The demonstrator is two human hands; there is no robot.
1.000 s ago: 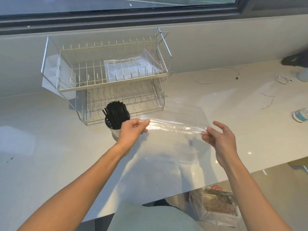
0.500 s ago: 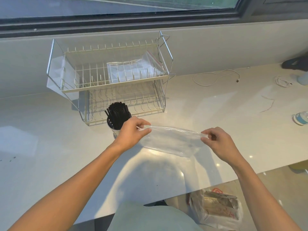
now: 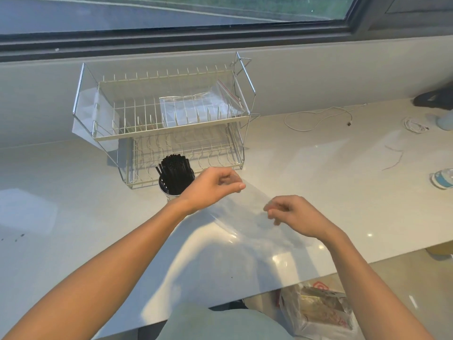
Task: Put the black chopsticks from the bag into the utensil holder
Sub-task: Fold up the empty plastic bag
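We see the black chopsticks point(image 3: 175, 173) standing bunched and upright in the utensil holder point(image 3: 171, 192), a metal cup on the white counter point(image 3: 61, 241) just in front of the near left corner of the wire dish rack point(image 3: 171, 119). The left hand point(image 3: 210, 187) is just right of the holder and partly covers its near right side. Its fingers are curled, thumb meeting fingertips at the far left edge of the clear bag point(image 3: 247, 217); the motion blur keeps us from saying for certain whether it pinches the plastic. The right hand point(image 3: 296, 217) hovers over the right part of the bag with fingers curled inward, also blurred, and we cannot tell whether it grips the film. The bag itself looks flat and see-through, spread between the 2 hands above the counter.

On the rack's upper tier lies another clear zip bag point(image 3: 198, 106). Far right on the counter we see a white cable point(image 3: 316, 119) and a water bottle point(image 3: 443, 179) on its side. Below the counter's near edge a plastic shopping bag point(image 3: 318, 312) sits on the floor.
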